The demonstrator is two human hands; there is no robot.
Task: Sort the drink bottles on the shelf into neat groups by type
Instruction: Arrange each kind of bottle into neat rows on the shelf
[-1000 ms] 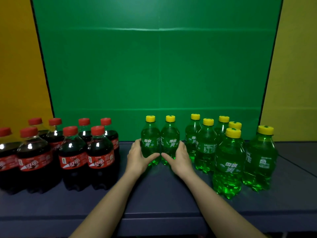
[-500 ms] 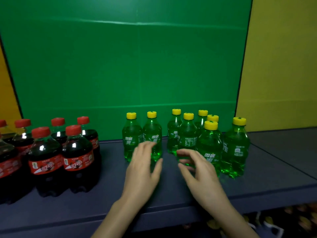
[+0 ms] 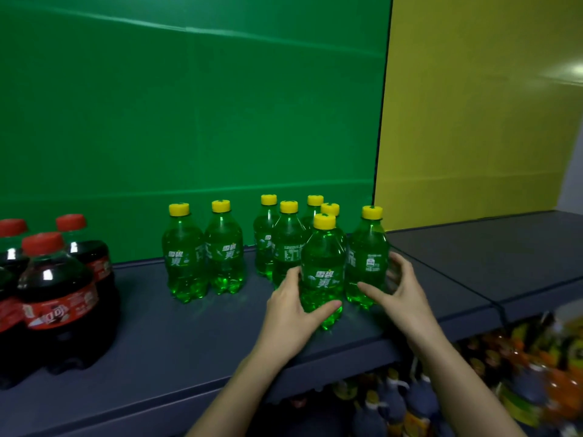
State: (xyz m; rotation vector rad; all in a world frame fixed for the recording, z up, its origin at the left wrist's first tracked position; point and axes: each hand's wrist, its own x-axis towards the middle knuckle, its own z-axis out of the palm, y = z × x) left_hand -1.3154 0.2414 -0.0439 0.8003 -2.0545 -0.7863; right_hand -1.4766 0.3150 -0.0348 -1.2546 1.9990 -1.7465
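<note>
Head view: a dark grey, matte shelf board [image 3: 195, 335] runs across the lower half of the frame, backed by a smooth green panel [image 3: 189, 121] and, toward the right, a yellow panel [image 3: 473, 121]. Right of centre stand eight small translucent green plastic bottles with yellow screw caps [image 3: 288, 247], all upright; two of them stand as a pair slightly left of the main cluster. The left hand [image 3: 293, 313] wraps the nearest green bottle [image 3: 321, 272], thumb across its lower front, fingers curled around its left side. The right hand [image 3: 400, 294] cups the rightmost green bottle [image 3: 367, 260], thumb at its lower front and fingers behind its right side. At the left edge of the frame stand dark cola bottles with red caps and glossy red labels [image 3: 56, 294], rounded and shiny, grouped close together. Below the shelf, at lower right, blurred orange and dark bottles [image 3: 536, 389] show on a lower level.
</note>
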